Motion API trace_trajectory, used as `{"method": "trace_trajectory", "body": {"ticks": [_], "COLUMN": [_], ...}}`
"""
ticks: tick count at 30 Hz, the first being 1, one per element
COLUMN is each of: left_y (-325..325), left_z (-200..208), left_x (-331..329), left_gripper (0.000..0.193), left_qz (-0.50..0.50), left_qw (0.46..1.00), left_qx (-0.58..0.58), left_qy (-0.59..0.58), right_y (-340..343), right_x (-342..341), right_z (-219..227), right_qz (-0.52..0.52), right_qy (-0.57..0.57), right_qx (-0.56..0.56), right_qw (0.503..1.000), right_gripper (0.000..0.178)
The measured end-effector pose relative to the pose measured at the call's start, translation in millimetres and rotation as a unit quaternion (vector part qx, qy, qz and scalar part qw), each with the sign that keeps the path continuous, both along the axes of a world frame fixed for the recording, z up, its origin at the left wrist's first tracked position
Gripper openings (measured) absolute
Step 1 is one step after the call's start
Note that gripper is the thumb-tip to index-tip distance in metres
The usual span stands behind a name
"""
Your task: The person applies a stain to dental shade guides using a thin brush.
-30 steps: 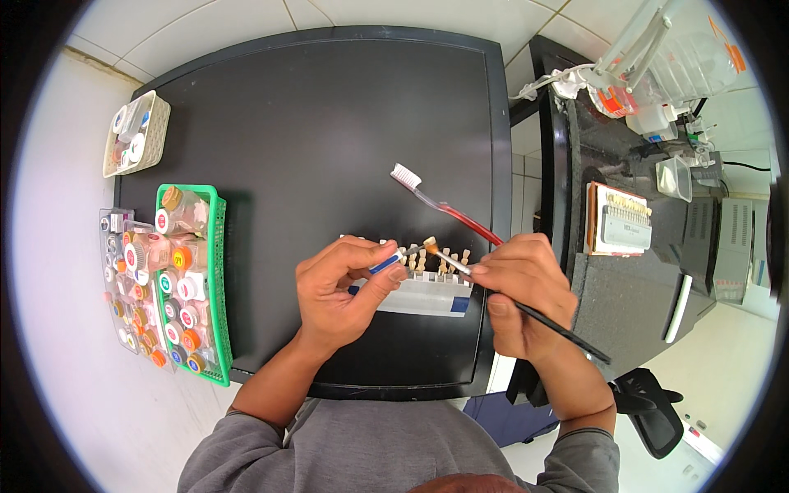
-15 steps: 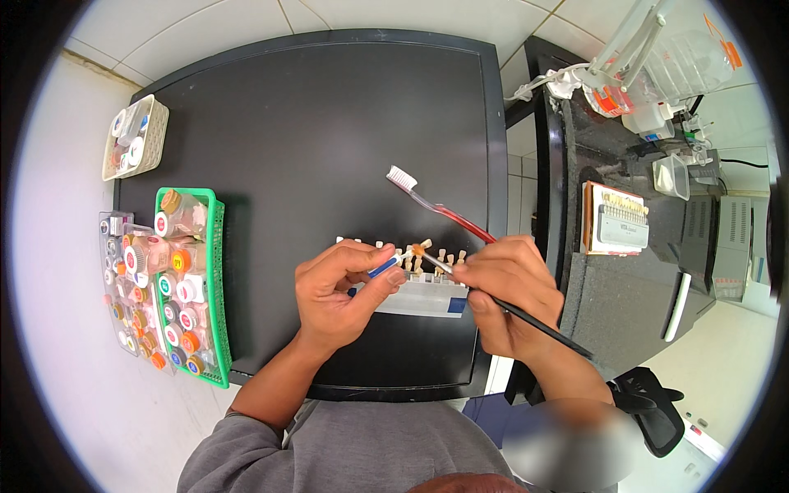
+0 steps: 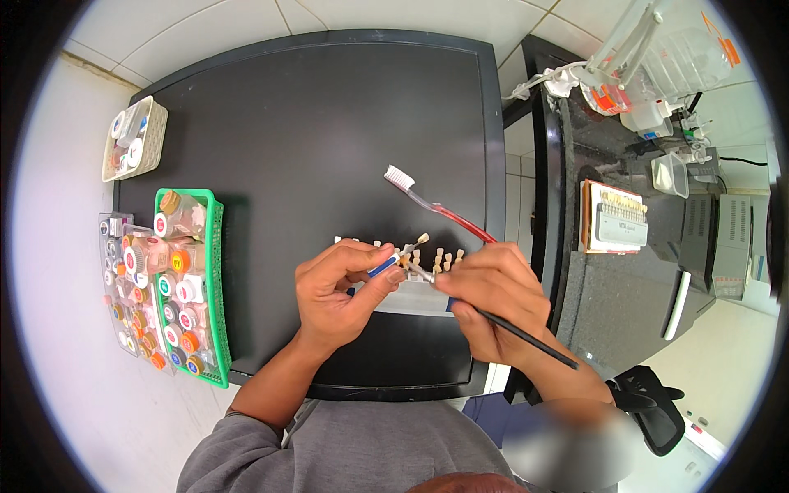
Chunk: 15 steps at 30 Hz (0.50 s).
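My left hand [image 3: 341, 283] is closed on a dental shade tab [image 3: 385, 264] with a blue and white holder, its tooth-shaped tip [image 3: 423, 238] pointing up and right. Between the fingers of my right hand [image 3: 497, 304] is a slim brush [image 3: 526, 329] with a black handle and metal collar. Its orange-brown bristles meet the tab's stem just beside my left fingertips. Under both hands lies a pale shade guide [image 3: 411, 301] with a row of tooth-shaped tabs, partly hidden. A red toothbrush [image 3: 444, 214] rests on the black table, its handle end hidden by my right hand.
At the left stand a green basket [image 3: 218, 271] of capped jars, a clear rack [image 3: 111, 283] of small jars and a cream basket [image 3: 160, 148]. On the dark counter to the right sit another shade guide [image 3: 620, 222], a clear tub [image 3: 675, 177] and bottles.
My right hand has moved slightly left and down, taking the brush tip from the tooth-shaped tip to the stem near my left fingers. My left hand stays nearly still.
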State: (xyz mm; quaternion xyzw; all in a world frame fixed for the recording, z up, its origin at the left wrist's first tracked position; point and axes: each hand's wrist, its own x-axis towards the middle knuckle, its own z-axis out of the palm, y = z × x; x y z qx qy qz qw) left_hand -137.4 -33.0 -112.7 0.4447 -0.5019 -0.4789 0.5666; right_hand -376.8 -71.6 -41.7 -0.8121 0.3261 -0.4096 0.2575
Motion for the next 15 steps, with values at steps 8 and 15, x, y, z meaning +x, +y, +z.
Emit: {"method": "trace_trajectory", "body": {"ticks": [8,15], "left_y": [2.1,1.7], "left_z": [0.2,0.7], "left_x": [-0.4,0.3], "left_gripper": [0.026,0.025], "left_qz": [0.000,0.004], "left_qw": [1.000,1.000], "left_qx": [0.005,0.005], "left_qy": [0.002,-0.004], "right_y": [-1.4,-1.0], "right_x": [-0.2,-2.0], "right_z": [2.8,3.3], "right_qz": [-0.033,-0.037], "right_qy": [0.016,0.004], "right_qx": [0.002,0.009], "right_qw": [0.999,0.999], "right_gripper": [0.021,0.021]}}
